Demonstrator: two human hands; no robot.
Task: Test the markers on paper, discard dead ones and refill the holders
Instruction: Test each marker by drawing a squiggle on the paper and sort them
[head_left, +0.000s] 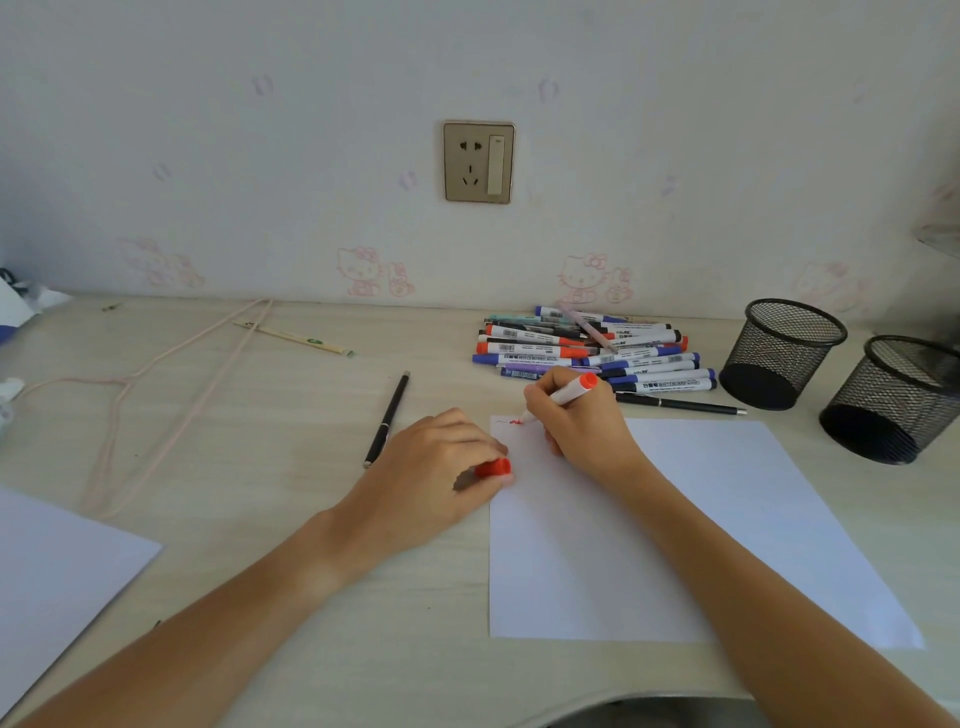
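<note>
- Right hand (582, 421) grips red marker (566, 393), tip on top-left corner of white paper (701, 519), small red scribble (514, 421) there.
- Left hand (431, 473) holds red cap (493, 468), resting at paper's left edge.
- Marker pile (592, 348) behind paper; two mesh holders (784, 353) at right.
- Black pen (387, 418) lies left of hands.

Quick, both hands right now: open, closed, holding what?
Left hand: closed, holding the red cap at the paper's edge.
Right hand: closed, holding the red marker, tip on the paper.
</note>
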